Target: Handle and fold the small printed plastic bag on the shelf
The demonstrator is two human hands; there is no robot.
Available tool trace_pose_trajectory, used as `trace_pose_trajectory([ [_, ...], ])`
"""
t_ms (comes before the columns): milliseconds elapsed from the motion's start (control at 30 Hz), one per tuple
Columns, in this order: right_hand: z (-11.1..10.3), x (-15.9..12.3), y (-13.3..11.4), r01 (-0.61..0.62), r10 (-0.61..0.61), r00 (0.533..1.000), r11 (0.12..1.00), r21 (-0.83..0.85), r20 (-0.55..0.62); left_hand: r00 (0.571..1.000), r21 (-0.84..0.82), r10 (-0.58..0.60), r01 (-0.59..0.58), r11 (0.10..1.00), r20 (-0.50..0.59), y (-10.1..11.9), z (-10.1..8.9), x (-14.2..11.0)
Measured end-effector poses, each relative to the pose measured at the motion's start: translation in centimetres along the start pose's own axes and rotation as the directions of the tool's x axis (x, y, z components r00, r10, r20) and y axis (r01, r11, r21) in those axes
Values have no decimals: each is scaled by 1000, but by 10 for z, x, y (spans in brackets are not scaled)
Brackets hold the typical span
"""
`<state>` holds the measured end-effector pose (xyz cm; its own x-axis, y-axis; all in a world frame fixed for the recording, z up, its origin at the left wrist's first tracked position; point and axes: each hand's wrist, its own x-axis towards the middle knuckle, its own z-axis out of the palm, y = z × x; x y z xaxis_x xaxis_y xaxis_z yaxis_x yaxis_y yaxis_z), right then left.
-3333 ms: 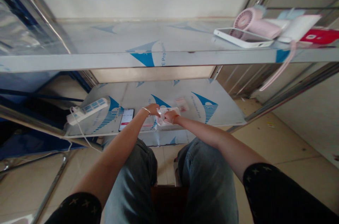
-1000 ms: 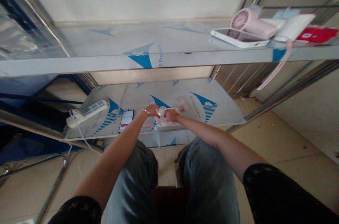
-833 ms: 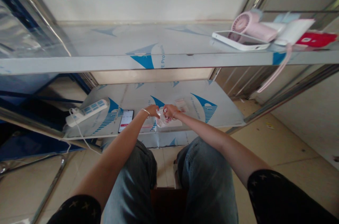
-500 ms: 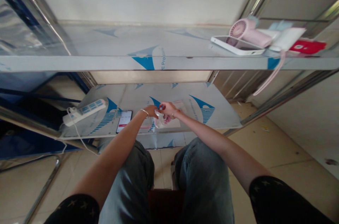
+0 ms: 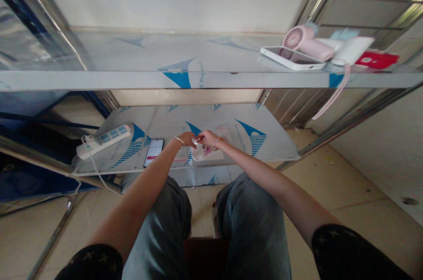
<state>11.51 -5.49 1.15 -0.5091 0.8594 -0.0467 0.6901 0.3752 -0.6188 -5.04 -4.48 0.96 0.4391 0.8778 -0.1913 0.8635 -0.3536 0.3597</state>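
Note:
A small clear plastic bag (image 5: pixel 198 154) with pink-and-red pieces in it lies at the front of the lower shelf (image 5: pixel 172 117). My left hand (image 5: pixel 188 139) is closed on the bag's upper left edge. Close beside it, at the top of the bag, my right hand (image 5: pixel 209 138) has its fingers pinched round a small dark red item, mostly hidden by the fingers. A flat clear packet (image 5: pixel 181 155) lies below my left hand. Another clear packet (image 5: pixel 223 132) rests just behind my right hand.
To the left lie a phone (image 5: pixel 153 152) with a lit screen and a white power strip (image 5: pixel 104 141) with its cable. On the upper shelf (image 5: pixel 132 79) are a white-framed phone (image 5: pixel 291 58), a pink handheld fan (image 5: pixel 307 43) and a red packet (image 5: pixel 377 59). A pink strap (image 5: pixel 333 95) hangs over its edge.
My right hand has moved slightly left, closer to my left hand at the bag's top. The dark red item shows less between its fingers. The view has shifted a little.

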Motion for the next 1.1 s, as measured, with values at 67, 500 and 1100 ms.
trace_pose_trajectory([
  [67, -4, -4, -2, -29, 34, 997, 997, -65, 64, 1000, 6, -11, 11, 1000, -13, 0, -2, -1],
  [500, -37, -19, 12, -80, 75, 990, 996, -38, -116, 949, -76, -173, 158, 984, -264, 3, -28, -8],
  [1100, -45, -37, -16, -14, 141, 939, 926, 377, -312, 962, -577, -41, -129, 806, -271, 47, -41, -24],
])
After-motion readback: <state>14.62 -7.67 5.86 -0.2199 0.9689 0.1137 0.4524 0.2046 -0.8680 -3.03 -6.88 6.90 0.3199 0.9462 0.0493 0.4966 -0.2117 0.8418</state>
